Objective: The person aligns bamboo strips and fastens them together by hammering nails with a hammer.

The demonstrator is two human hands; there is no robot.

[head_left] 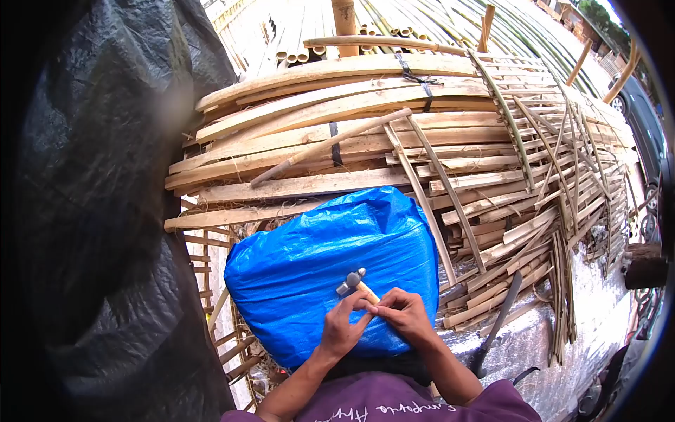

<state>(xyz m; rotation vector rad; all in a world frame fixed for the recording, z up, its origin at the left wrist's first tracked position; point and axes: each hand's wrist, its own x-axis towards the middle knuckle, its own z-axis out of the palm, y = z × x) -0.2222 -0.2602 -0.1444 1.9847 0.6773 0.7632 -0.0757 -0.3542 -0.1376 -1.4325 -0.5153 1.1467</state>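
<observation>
A ball-peen hammer (368, 292) with a grey metal head and pale wooden handle is at the middle of a blue tarp-covered bundle (302, 260). Its handle runs down toward my fingers, which hide the lower end. My left hand (342, 327) is closed in a pinch beside the handle. Fingertip to fingertip with it, my right hand (406, 316) is pinched too. Anything between the fingertips is too small or hidden to make out. Whether either hand grips the hammer handle does not show.
Stacked wooden planks (365, 144) lie behind the bundle, with a loose pole (330, 146) on top. Bamboo slats (492, 211) and a long dark blade (500, 323) are at the right. A black plastic sheet (119, 211) hangs at the left.
</observation>
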